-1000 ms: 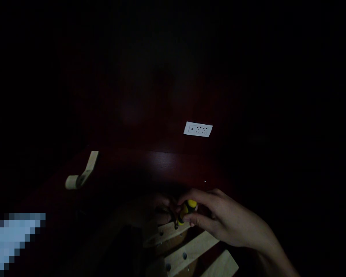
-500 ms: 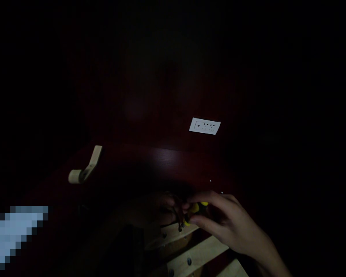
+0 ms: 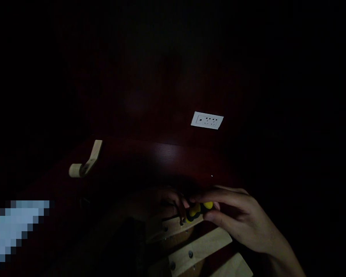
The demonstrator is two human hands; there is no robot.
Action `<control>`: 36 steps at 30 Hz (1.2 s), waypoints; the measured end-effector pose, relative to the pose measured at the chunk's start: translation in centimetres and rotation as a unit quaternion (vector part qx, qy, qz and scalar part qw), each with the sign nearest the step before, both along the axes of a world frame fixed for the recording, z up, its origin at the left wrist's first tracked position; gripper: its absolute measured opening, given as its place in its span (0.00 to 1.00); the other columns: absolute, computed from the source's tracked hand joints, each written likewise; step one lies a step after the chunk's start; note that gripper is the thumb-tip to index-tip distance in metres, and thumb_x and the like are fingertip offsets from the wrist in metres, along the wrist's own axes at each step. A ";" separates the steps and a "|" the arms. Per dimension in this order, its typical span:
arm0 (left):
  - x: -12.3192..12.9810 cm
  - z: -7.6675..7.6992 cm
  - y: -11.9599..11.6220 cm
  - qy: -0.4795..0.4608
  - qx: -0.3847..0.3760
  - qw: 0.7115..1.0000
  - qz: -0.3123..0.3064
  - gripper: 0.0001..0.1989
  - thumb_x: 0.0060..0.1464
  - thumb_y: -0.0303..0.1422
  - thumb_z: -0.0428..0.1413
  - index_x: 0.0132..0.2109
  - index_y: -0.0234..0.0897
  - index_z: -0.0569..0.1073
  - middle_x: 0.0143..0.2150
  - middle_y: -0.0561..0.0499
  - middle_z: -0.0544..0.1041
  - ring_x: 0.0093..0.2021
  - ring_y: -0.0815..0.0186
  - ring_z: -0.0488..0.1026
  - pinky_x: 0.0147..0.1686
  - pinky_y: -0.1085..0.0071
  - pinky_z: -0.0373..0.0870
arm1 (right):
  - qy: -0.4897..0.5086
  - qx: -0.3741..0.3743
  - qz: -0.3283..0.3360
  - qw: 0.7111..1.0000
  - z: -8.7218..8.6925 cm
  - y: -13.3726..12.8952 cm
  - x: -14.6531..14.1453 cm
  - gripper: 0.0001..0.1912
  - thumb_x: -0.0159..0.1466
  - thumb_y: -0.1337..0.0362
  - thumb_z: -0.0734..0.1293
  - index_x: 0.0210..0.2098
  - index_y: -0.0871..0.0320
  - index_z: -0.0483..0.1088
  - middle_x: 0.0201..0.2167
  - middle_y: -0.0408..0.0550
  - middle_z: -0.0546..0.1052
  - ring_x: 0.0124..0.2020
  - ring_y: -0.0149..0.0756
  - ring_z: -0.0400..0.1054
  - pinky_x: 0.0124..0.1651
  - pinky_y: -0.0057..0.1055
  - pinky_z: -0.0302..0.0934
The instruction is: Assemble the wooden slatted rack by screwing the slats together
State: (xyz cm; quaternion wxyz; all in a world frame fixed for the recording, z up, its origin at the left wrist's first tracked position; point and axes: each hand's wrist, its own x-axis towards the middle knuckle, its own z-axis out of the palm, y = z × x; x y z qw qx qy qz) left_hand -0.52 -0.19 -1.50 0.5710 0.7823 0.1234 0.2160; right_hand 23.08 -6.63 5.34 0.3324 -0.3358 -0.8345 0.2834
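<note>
My right hand (image 3: 239, 215) is closed, thumb and fingers around the yellow and black handle of what looks like a short screwdriver (image 3: 195, 210). Its lower end points down at a dark screw (image 3: 182, 222) in a pale wooden slat (image 3: 173, 226). In deep shadow, my left hand (image 3: 164, 202) has its fingers bent and drawn together beside the handle's lower end. What those fingers pinch is hidden. Nearer to me lies a second slat (image 3: 204, 246), with dark screws or screw holes along it.
A third pale slat (image 3: 233, 267) shows at the bottom edge. On the dark red surface (image 3: 164, 152) at left lies a bent wooden piece with a round end (image 3: 93, 156). A white socket plate (image 3: 207, 120) is on the wall behind. A pixelated bright patch (image 3: 20, 231) covers the lower left.
My right hand has shifted back along the handle, its fingers straighter, and more of the yellow and black grip shows. The whole view has tilted slightly. My left hand stays by the screw.
</note>
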 end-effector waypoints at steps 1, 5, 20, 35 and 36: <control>0.0 -0.1 0.0 -0.001 -0.002 1.000 0.000 0.09 0.60 0.28 0.53 0.45 0.35 0.77 0.52 0.47 0.75 0.53 0.62 0.70 0.54 0.69 0.63 | 0.008 0.004 -0.001 1.000 -0.1 0.1 0.0 0.16 0.61 0.69 0.70 0.48 0.51 0.74 0.40 0.46 0.79 0.37 0.33 0.73 0.37 0.27 0.67; 0.0 -0.4 0.1 -0.003 -0.007 1.000 0.010 0.09 0.60 0.29 0.54 0.45 0.35 0.76 0.52 0.46 0.75 0.53 0.62 0.71 0.53 0.69 0.63 | 0.015 0.014 -0.018 1.000 -0.3 0.3 0.0 0.15 0.58 0.68 0.72 0.45 0.53 0.76 0.35 0.46 0.80 0.31 0.31 0.71 0.32 0.26 0.65; -0.1 0.2 -0.1 0.014 -0.028 0.999 0.007 0.10 0.62 0.30 0.52 0.46 0.36 0.76 0.51 0.48 0.76 0.52 0.63 0.71 0.53 0.69 0.63 | -0.004 -0.026 0.014 1.000 0.3 0.1 -0.3 0.14 0.66 0.66 0.65 0.50 0.56 0.73 0.41 0.51 0.78 0.39 0.36 0.72 0.41 0.31 0.66; -0.3 -1.1 0.4 -0.006 -0.022 1.000 -0.001 0.10 0.61 0.31 0.53 0.46 0.38 0.77 0.52 0.47 0.75 0.52 0.60 0.71 0.52 0.66 0.64 | 0.073 0.003 -0.033 0.997 -1.1 0.4 -0.5 0.12 0.55 0.62 0.75 0.37 0.58 0.75 0.26 0.43 0.72 0.26 0.28 0.63 0.28 0.26 0.58; -0.3 -1.2 0.4 -0.007 -0.021 1.000 0.001 0.10 0.62 0.30 0.53 0.46 0.39 0.77 0.52 0.46 0.75 0.52 0.60 0.71 0.51 0.66 0.65 | 0.074 0.001 -0.032 0.997 -1.2 0.4 -0.5 0.12 0.54 0.62 0.75 0.37 0.58 0.75 0.26 0.43 0.72 0.26 0.29 0.63 0.28 0.26 0.58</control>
